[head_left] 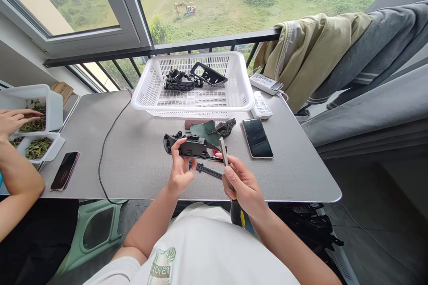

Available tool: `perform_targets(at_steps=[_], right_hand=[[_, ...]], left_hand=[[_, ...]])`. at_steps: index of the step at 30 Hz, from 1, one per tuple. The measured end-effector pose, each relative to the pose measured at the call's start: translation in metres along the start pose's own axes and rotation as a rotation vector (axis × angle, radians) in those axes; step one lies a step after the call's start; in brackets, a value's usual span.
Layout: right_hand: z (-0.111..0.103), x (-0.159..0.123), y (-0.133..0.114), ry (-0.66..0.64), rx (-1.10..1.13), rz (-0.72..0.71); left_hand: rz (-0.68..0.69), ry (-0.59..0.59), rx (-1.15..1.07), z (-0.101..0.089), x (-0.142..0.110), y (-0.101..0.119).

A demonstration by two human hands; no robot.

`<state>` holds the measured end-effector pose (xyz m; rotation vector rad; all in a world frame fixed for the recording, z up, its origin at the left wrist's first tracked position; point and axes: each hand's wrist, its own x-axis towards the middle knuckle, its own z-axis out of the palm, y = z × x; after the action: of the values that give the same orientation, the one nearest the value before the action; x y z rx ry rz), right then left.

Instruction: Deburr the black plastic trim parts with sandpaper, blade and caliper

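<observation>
My left hand (180, 171) grips a long black plastic trim part (192, 146) with clips and ribs along it, held above the table near its front edge. In my right hand (242, 185) is a flat grey metal file (224, 151), pointing up, its black and yellow handle hanging below my fist. The blade is by the right end of the trim part; whether they touch I cannot tell. Under my hands lies a black caliper (209, 170), partly hidden. Behind the part are a green sheet (204, 129), a reddish piece (191, 123) and a crumpled dark cloth or paper (226, 128).
A white plastic basket (194, 109) holding black plastic parts stands at the back. To the right are a phone (257, 139) and two white devices. A black cable (106, 156) crosses the left side. Another person's hand (16, 120) reaches into a leaf-filled tub (55, 111).
</observation>
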<state>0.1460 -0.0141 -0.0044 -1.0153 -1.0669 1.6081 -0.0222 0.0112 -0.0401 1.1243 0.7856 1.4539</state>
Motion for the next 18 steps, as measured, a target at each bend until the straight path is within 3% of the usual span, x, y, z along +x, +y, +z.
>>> perform_targets(at_steps=[6, 12, 16, 18], right_hand=[[-0.001, 0.001, 0.003, 0.004, -0.002, 0.004], [-0.003, 0.001, 0.005, -0.007, 0.011, -0.011], [0.0, 0.001, 0.006, -0.05, -0.007, -0.003], [0.0, 0.001, 0.008, -0.061, -0.023, -0.003]], left_hand=[[-0.064, 0.049, 0.059, -0.003, -0.003, 0.001], [-0.006, -0.023, 0.044, 0.0, -0.001, 0.005], [-0.055, 0.241, 0.066, 0.018, -0.001, 0.005], [-0.061, 0.303, 0.037, 0.026, -0.001, 0.005]])
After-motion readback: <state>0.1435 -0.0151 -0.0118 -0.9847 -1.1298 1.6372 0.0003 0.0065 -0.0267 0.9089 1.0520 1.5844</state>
